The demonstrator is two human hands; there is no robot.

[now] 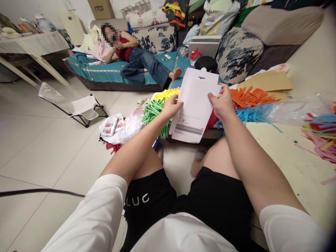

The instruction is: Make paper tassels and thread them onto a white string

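Observation:
I hold a white flat paper package (pixel 194 105) with a hang hole at its top and a barcode near its bottom, raised above my knees. My left hand (pixel 172 106) is closed on its left edge. My right hand (pixel 222 103) is closed on its upper right edge. Behind the package lie piles of cut paper strips: green (pixel 153 110), yellow (pixel 166 93), orange (pixel 249 96) and blue (pixel 253 113).
A clear plastic bag (pixel 294 110) and red and pink strips (pixel 320 140) lie on the surface to my right. Small printed packs (pixel 111 125) and crumpled plastic sit on the tiled floor. A folding floor chair (pixel 76 105) stands at left. A person (pixel 136 57) reclines on a sofa.

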